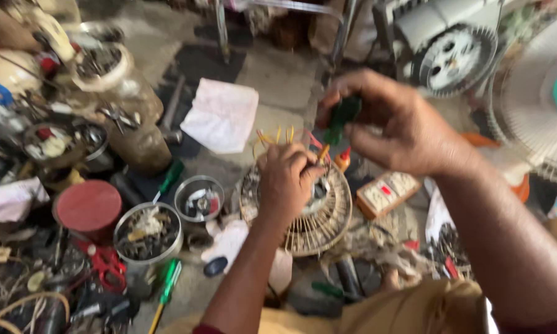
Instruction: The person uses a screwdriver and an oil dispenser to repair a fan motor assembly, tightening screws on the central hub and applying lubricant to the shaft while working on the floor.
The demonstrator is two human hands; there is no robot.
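Head view: left hand (289,175) pinches wire leads (277,137) on the floor-level fan motor stator (320,210), right hand (397,124) grips a green-handled tool (340,117); a slip could nick lead insulation.

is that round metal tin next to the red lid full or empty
Full, or nearly. The round metal tin beside the red lid is heaped to its rim with small dark parts.

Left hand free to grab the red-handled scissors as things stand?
Probably not right away: the left hand is pinching wires on the round motor part. The red-handled scissors lie uncovered to its left, past an open tin, so the path looks free once it lets go.
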